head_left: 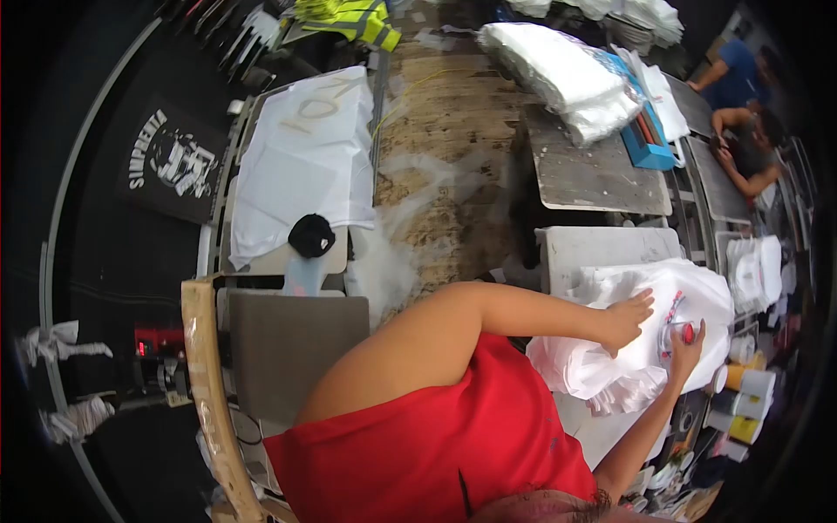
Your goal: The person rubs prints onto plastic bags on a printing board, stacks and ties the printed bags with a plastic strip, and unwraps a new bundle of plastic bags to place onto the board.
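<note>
My left hand [626, 321] lies with its fingers stretched out on a pile of white fabric pieces [602, 370]. My right hand [686, 356] is curled around a small round object with a red centre [688, 333], at the far side of the same pile. What kind of object this is I cannot make out. Red and blue print [673, 305] shows on the top white piece close to it. The pile rests on a pale board [602, 248], its near edges loose and ruffled.
Plastic-wrapped white goods [567, 78] and a blue box [649, 144] sit on a dark board [584, 174]. Behind me are a white cloth [305, 166], a black cap [311, 235] and a tan post [207, 392]. Two people [745, 131] are at the far right. Containers [750, 405] stand nearby.
</note>
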The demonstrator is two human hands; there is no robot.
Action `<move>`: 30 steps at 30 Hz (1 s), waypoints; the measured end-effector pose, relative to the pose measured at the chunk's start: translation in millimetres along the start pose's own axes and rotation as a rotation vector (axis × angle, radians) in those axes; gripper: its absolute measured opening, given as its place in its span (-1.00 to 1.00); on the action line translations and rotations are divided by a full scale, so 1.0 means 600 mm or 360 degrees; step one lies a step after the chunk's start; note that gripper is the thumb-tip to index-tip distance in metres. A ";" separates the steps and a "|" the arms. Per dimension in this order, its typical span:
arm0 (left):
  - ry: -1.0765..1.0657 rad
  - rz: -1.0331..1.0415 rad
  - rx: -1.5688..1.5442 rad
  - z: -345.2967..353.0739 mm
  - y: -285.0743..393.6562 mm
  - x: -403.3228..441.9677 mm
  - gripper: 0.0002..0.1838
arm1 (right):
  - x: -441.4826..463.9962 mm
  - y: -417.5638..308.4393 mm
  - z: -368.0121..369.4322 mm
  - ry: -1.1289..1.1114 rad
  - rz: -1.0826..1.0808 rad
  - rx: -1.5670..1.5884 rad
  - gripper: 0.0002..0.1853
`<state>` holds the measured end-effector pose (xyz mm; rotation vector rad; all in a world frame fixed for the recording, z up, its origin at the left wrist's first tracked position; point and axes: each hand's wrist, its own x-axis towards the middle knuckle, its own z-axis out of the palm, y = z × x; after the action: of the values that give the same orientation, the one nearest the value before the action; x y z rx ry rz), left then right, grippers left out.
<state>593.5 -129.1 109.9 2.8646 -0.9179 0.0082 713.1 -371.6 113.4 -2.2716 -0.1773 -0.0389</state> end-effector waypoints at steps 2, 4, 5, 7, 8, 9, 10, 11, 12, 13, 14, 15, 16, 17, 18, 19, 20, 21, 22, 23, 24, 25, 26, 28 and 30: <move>0.0030 0.0023 -0.0030 -0.004 -0.002 -0.003 -0.14 | -0.006 -0.015 -0.007 0.0052 -0.0054 -0.0220 -0.08; 0.0039 0.0003 -0.0069 -0.010 -0.003 -0.003 -0.13 | -0.008 -0.015 -0.007 0.0093 0.0015 -0.0219 -0.09; 0.0030 0.0030 -0.0058 -0.009 -0.005 -0.003 -0.13 | -0.009 -0.015 -0.005 0.0104 0.0063 -0.0225 -0.10; 0.0071 0.0010 -0.0125 -0.001 -0.005 -0.001 -0.14 | 0.002 0.004 -0.004 0.0088 0.0080 -0.0279 -0.10; 0.0084 -0.0001 -0.0172 0.001 -0.005 0.001 -0.15 | 0.004 0.018 -0.005 0.0076 0.0115 -0.0220 -0.10; 0.0095 0.0008 -0.0225 -0.003 -0.008 0.000 -0.16 | 0.007 0.046 -0.003 0.0127 0.0031 -0.0144 -0.07; 0.0112 0.0009 -0.0266 -0.007 -0.009 -0.003 -0.17 | -0.015 -0.032 -0.007 0.0050 0.0323 -0.0125 -0.06; 0.0138 0.0005 -0.0307 -0.010 -0.007 -0.004 -0.18 | -0.010 -0.007 -0.006 0.0112 0.0241 -0.0140 -0.08; 0.0120 0.0033 -0.0260 -0.015 -0.006 -0.003 -0.19 | -0.016 -0.015 -0.008 0.0171 0.0136 -0.0264 -0.10; 0.0105 0.0043 -0.0211 -0.021 -0.004 -0.004 -0.19 | -0.023 -0.024 -0.010 0.0159 0.0178 -0.0148 -0.11; 0.0096 0.0103 -0.0217 -0.027 -0.003 -0.006 -0.19 | -0.012 0.006 -0.006 0.0156 0.0181 -0.0136 -0.10; 0.0062 0.0075 -0.0227 -0.033 0.000 -0.009 -0.20 | -0.010 0.016 -0.008 0.0191 0.0223 -0.0141 -0.10; 0.0028 0.0046 -0.0242 -0.037 0.004 -0.010 -0.21 | -0.012 0.019 -0.010 0.0201 0.0164 -0.0163 -0.09; 0.0017 0.0085 -0.0250 -0.043 0.003 -0.012 -0.21 | -0.008 0.018 -0.008 0.0204 0.0095 -0.0182 -0.09; -0.0005 0.0113 -0.0320 -0.049 0.003 -0.015 -0.22 | -0.011 0.005 -0.012 0.0229 0.0131 -0.0189 -0.09; -0.0029 0.0148 -0.0389 -0.055 0.000 -0.016 -0.22 | -0.015 -0.019 -0.020 0.0156 0.0231 -0.0134 -0.09; -0.0033 0.0254 -0.0491 -0.061 -0.007 -0.017 -0.24 | -0.018 -0.038 -0.023 0.0094 0.0340 -0.0075 -0.08; -0.0065 0.0340 -0.0513 -0.069 -0.017 -0.018 -0.24 | -0.018 -0.046 -0.025 0.0134 0.0308 -0.0107 -0.08; -0.0024 0.0327 -0.0605 -0.076 -0.028 -0.015 -0.24 | -0.018 -0.045 -0.032 0.0190 0.0301 -0.0145 -0.07; 0.0001 0.0341 -0.0702 -0.081 -0.032 -0.013 -0.23 | -0.018 -0.024 -0.042 0.0340 0.0111 -0.0316 -0.06; 0.0063 0.0367 -0.0780 -0.085 -0.037 -0.011 -0.24 | -0.028 -0.034 -0.061 0.0506 0.0054 -0.0349 -0.04; 0.0118 0.0387 -0.0854 -0.089 -0.045 -0.006 -0.25 | -0.040 -0.041 -0.082 0.0718 0.0092 -0.0344 -0.02; 0.0124 0.0441 -0.0823 -0.094 -0.049 0.000 -0.26 | -0.047 -0.037 -0.108 0.0797 0.0240 -0.0108 -0.11; 0.0073 0.0618 -0.0772 -0.112 -0.057 0.001 -0.27 | -0.071 -0.070 -0.150 0.0822 0.0322 0.0452 0.00; -0.0016 0.0649 -0.0639 -0.142 -0.060 0.000 -0.29 | -0.084 -0.084 -0.154 0.0984 0.0425 0.0267 0.07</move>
<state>617.4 -89.4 189.9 2.2790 -1.3177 -0.1330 658.8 -415.3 207.0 -1.9948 0.4307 -0.5546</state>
